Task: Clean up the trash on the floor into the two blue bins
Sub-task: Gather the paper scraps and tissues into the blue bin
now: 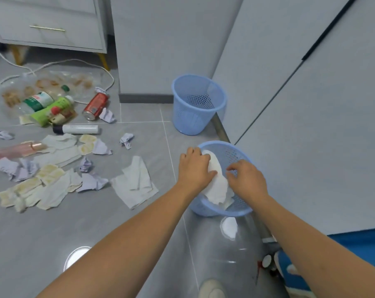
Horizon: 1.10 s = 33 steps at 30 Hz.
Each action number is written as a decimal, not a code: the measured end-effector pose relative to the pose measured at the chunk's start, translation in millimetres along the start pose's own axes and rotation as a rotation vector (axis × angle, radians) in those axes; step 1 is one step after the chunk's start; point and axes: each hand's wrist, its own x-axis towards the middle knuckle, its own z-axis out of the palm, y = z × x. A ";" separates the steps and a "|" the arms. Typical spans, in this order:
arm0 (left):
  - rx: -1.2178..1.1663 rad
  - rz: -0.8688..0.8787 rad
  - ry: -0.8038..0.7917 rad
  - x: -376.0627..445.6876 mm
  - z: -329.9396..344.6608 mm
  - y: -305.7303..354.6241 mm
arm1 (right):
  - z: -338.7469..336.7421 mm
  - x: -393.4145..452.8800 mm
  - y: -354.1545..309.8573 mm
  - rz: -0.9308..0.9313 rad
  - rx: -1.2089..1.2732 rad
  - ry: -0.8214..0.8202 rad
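Both hands are working over the near round blue perforated plastic bin [238, 151], which is sitting on the grey tiled floor [139, 222] against the grey cabinet front [311, 125]. Left hand [194, 167] is closing on the left edge of a crumpled white paper towel [217, 186], fingers curled over it. Right hand [247, 178] is pinching the towel's right side, fingertips bent inward at the bin's mesh wall. Towel is hanging between the two hands, lower part already inside the bin, top part sticking above the rim.

Second blue perforated bin [196, 104] is standing further back, upright, well apart from both hands.

Rest of the trash is lying to the left, out of reach of both hands: flat white tissue sheet [135, 183] nearest, then crumpled lilac paper wads [126, 140], stained white napkins [51, 190], red drink can [95, 106], green-labelled plastic bottles [51, 106], a pink bottle [18, 149].
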 end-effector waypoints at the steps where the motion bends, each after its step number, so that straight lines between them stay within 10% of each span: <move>1: 0.001 0.006 0.022 -3.1 1.5 0.6 | 1.1 -0.5 -2.4 0.006 -0.038 0.019; 11: -0.097 -0.128 0.409 -81.5 -52.4 -126.3 | 13.7 9.3 -169.9 -0.413 0.176 0.243; 33: 0.146 -1.196 0.396 -391.0 -73.1 -451.0 | 247.2 -160.7 -488.6 -1.103 0.050 -0.411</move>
